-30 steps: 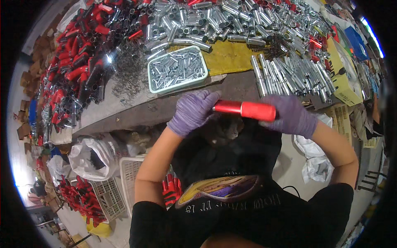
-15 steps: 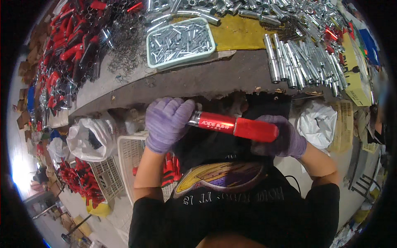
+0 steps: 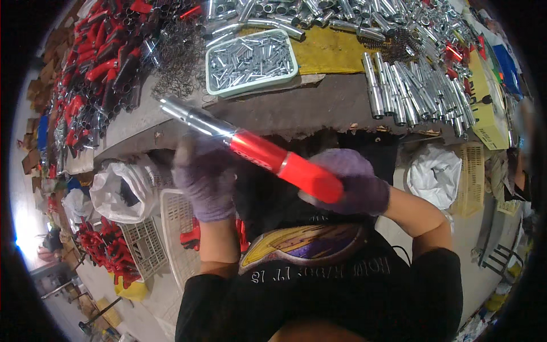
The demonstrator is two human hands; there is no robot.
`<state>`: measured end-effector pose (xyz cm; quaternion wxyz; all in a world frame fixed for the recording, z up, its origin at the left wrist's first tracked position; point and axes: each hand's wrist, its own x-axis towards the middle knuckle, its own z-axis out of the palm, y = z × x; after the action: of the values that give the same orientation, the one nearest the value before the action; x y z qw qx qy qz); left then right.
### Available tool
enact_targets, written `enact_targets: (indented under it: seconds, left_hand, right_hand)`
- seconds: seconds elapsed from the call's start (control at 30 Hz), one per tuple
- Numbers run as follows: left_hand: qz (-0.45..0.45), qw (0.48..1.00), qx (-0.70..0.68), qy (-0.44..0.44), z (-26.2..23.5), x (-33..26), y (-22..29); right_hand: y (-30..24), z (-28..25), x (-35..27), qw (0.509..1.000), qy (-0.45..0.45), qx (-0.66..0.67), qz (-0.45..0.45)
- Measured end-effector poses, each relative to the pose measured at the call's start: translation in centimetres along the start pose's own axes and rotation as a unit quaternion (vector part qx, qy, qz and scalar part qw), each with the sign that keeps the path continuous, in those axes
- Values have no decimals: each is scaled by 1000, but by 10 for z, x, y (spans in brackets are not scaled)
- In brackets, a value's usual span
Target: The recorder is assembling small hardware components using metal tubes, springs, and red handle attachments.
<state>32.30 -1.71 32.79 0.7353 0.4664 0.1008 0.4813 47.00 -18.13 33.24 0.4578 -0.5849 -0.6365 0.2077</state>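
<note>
A chrome tube with a red handle [image 3: 256, 151] slants across in front of me, its bare metal end up and to the left over the bench edge. My right hand [image 3: 353, 176], in a purple glove, is closed around the lower red end; part of its fingers is hidden behind the handle. My left hand [image 3: 208, 185], gloved the same way, is just below the chrome part. Motion smears its fingers, so I cannot make out whether they touch the tube.
On the bench [image 3: 319, 102] stand a pale green tray [image 3: 212, 85] of small metal pins and a row of chrome tubes [image 3: 416, 91]. Red-handled parts [image 3: 102, 68] pile up at left, beside loose wire springs [image 3: 176, 77]. White sacks [image 3: 122, 194] and plastic crates [image 3: 145, 245] sit below.
The tube has swung from nearly level to a steep slant, its chrome end now exposed at upper left. My left hand has dropped off that end; my right hand has moved left.
</note>
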Motion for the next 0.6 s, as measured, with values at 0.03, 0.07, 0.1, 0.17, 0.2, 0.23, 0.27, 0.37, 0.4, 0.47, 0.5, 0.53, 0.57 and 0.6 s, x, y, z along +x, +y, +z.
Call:
enact_targets:
  seconds: [0.03, 0.07, 0.1, 0.17, 0.2, 0.23, 0.27, 0.37, 0.4, 0.47, 0.5, 0.53, 0.57, 0.6]
  left_hand:
    - [-171, 976, -77, 113, 9, 5, -4]
    - [-170, 976, -79, 110, 1, 13, -11]
    - [-233, 943, -236, 15, -10, 24, -24]
    - [-297, 916, -268, 35, 2, 27, -30]
    - [-300, 913, -276, 23, 3, 24, -32]
    - [-291, 934, -207, -28, 3, 24, -34]
    - [-278, 948, -137, -78, 6, 22, -39]
    - [-265, 963, 25, -44, 30, 18, -52]
    - [-235, 965, 110, -42, 32, 19, -60]
    - [-243, 961, 115, -66, 36, 19, -80]
    - [-214, 942, 234, -106, 42, 21, -85]
    - [-179, 908, 349, -144, 46, 23, -89]
    - [-179, 908, 346, -153, 48, 24, -94]
    - [-196, 909, 333, -154, 45, 23, -93]
  right_hand:
    - [7, 4, 2, 993, -48, -106, -15]
    - [12, 8, 3, 973, -96, -208, -33]
    - [19, 10, 2, 971, -92, -218, -29]
    - [30, 7, -3, 957, -8, -269, -104]
    - [33, -3, -3, 954, -4, -283, -100]
    - [36, -14, -2, 958, -26, -273, -82]
    - [41, -27, -3, 962, -47, -261, -63]
    - [59, -49, 26, 944, -15, -325, 60]
    - [65, -50, 43, 922, -9, -369, 116]
    - [78, -46, 69, 887, -23, -421, 189]
    - [87, -45, 78, 848, -42, -460, 259]
    - [93, -43, 79, 845, -35, -464, 265]
    - [101, -40, 75, 856, -36, -459, 235]
    - [104, -38, 73, 868, -39, -453, 201]
